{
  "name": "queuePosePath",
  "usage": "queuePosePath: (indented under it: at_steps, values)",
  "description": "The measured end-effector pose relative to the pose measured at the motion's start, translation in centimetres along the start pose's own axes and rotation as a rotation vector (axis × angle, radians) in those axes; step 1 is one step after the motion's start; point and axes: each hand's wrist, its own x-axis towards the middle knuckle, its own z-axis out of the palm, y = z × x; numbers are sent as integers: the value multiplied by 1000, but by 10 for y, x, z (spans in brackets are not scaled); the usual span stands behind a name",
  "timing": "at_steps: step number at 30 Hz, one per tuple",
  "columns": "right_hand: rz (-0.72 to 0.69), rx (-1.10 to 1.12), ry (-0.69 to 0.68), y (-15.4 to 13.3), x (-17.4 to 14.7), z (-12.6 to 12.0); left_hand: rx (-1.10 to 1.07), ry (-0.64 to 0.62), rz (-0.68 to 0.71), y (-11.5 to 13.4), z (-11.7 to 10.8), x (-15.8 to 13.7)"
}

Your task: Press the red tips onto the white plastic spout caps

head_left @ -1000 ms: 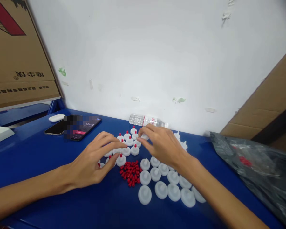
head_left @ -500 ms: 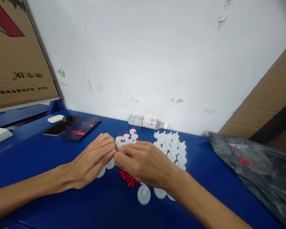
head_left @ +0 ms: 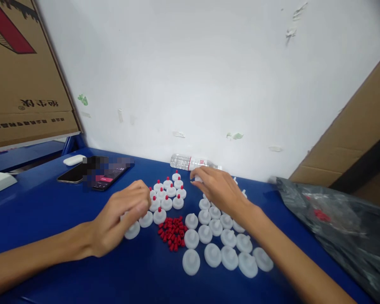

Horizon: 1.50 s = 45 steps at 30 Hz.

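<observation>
My right hand (head_left: 217,188) is closed on a white nozzle cap (head_left: 196,179), partly hidden by the fingers, above the far end of the plain white caps. Beneath that arm stand rows of these round white caps (head_left: 215,226) with pointed spouts. My left hand (head_left: 123,215) has curled fingers beside the left-hand group; whatever they hold, if anything, is hidden. Several white caps with red tips (head_left: 166,203) stand between the hands. In front of them lies a heap of small red tips (head_left: 172,232).
A water bottle (head_left: 181,161) lies along the wall. Two phones (head_left: 114,172) and a white mouse-like object (head_left: 74,160) rest at the back left. A grey plastic bag (head_left: 331,236) lies on the right, near leaning cardboard (head_left: 345,126).
My hands, together before, are now apart. My right hand has moved away and right to the far end of the plain caps; my left hand has stayed near the left group.
</observation>
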Motion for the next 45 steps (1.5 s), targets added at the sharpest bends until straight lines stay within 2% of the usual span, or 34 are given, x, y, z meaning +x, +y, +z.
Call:
queuePosePath:
  at_steps: [2, 3, 6, 9, 12, 17, 22, 27, 30, 33, 37, 41, 43, 45]
  values:
    - [99, 65, -45, 13, -3, 7, 137, -79, 115, 3, 4, 0]
    - [109, 86, -67, 17, -4, 10, 173, -115, 127, 5, 5, 0]
    - [74, 120, -130, 21, -6, 14, 240, -193, 102, 9, 7, 1]
    - [48, 133, -179, 19, -6, 15, 291, -213, 97, 7, 6, 1]
    - [51, 152, -177, 14, -5, 12, 310, -220, 114, 2, 7, 0]
    - [12, 321, -113, -7, -1, 7, 312, -258, 149, -2, 10, -1]
    - [-48, 314, -195, -27, 0, 13, 330, -306, 151, -5, 12, -1]
    - [-52, 255, -248, -29, -4, 22, 326, -336, 130, -6, 12, -1]
    - [-54, 214, -202, -26, -3, 20, 329, -313, 114, -6, 11, -2]
    - [-41, 162, -90, -26, -1, 12, 339, -258, 108, -6, 11, -2]
    - [-40, 113, 36, -33, 1, 2, 370, -96, 100, -6, 9, -2]
    - [-281, 48, 77, -49, 1, -1, 440, 53, 33, -6, 7, -1]
    - [-396, 3, 125, -58, 0, 0, 444, 72, 22, -6, 7, -1]
    - [-451, -13, 203, -64, 0, 2, 437, 69, 39, -6, 6, -1]
